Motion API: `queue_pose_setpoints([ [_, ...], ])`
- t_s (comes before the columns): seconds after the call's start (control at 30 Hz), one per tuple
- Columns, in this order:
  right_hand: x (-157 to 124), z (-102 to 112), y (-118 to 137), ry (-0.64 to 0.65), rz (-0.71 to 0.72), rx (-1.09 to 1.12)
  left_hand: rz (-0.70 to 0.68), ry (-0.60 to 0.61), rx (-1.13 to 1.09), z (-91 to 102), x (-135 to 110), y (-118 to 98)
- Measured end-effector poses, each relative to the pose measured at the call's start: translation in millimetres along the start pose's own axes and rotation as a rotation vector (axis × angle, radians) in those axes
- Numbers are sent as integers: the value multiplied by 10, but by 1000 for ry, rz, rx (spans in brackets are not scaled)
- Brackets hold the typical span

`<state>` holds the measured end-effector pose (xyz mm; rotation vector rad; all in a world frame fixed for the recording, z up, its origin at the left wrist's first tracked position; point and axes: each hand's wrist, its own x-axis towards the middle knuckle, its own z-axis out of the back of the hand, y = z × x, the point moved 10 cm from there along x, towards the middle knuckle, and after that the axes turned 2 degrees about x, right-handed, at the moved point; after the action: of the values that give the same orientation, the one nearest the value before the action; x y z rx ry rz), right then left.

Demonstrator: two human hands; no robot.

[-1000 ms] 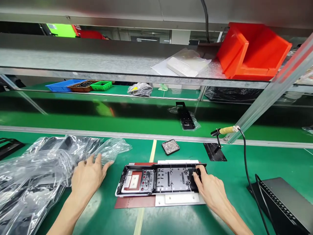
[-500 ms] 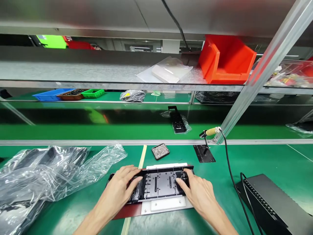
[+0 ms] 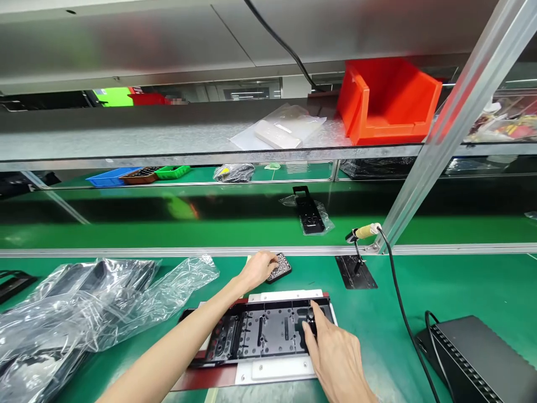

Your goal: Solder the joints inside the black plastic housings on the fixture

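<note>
A shallow black plastic housing (image 3: pixel 272 330) lies open side up on a fixture (image 3: pixel 285 366) with white blocks and a dark red base. My right hand (image 3: pixel 338 352) is at the housing's right end, thumb and index finger closed around a small black part (image 3: pixel 310 320) there. My left hand (image 3: pixel 258 270) reaches past the housing to a small black tray (image 3: pixel 282 267) of tiny silvery pieces, probably screws. Its fingers are bent together at the tray's left side. The fingertips are partly hidden, so I cannot see what they pinch.
Clear plastic bags (image 3: pixel 104 308) with dark contents spread over the left side. An electric screwdriver (image 3: pixel 364 232) rests in a stand, its cable hanging rightward. A black box-like case (image 3: pixel 482 352) sits at right. A metal post (image 3: pixel 440 134) and a shelf (image 3: pixel 168 134) with a red bin (image 3: pixel 390 106) stand ahead.
My left hand has left the housing's left end and moved forward to the small tray. My right hand has stayed at the right end. The view has shifted slightly.
</note>
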<state>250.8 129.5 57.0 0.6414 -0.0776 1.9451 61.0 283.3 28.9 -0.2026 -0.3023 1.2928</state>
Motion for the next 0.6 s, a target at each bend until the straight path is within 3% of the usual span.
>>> queue_pose_setpoints([
  [0.13,-20,1,87,-22,41,40,-13,10,53,-126,131,5],
  [0.27,8,45,-19,43,-6,118,-44,19,101,-194,178,-6],
  [0.5,203,257,-570,29,-304,454,-96,14,95,-224,214,-29],
  [0.6,370,331,-892,-129,-465,604,-64,-15,41,-110,201,-31],
])
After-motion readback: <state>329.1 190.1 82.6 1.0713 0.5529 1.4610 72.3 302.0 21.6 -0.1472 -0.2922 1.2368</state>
